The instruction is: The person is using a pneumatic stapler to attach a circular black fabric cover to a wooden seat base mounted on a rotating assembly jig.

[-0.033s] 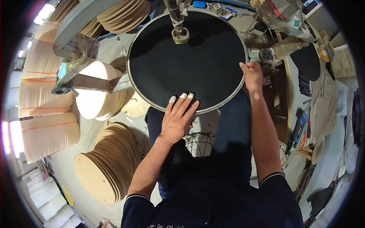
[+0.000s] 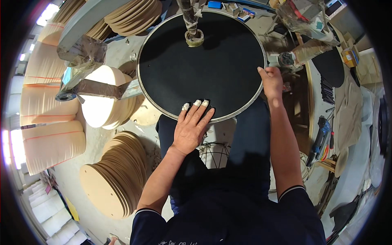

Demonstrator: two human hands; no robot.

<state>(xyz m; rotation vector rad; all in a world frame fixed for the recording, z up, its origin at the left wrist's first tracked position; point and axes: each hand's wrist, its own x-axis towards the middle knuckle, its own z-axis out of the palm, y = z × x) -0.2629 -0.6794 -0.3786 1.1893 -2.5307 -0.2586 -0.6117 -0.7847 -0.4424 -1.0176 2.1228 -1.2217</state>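
Left hand (image 2: 191, 127): flat, palm down, fingers spread forward, three fingertips (image 2: 197, 103) taped white | Right hand (image 2: 271, 81): fingers curled in a grip, thumb on top | Both forearms bare, extended forward, dark short sleeves.

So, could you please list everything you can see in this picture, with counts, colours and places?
Round disc: one, black with a pale rim, centre, in front of the person.
Wrapped post: one, brownish, standing on the disc's far part.
Wooden rounds: several stacks, pale tan, left side and top left.
Wire basket: one, dark, below the disc, between the knees.
Hand tools: a few, blue and red, on the right.
Left hand: flat on the disc's near edge, fingertips taped white.
Right hand: gripping the disc's right rim.
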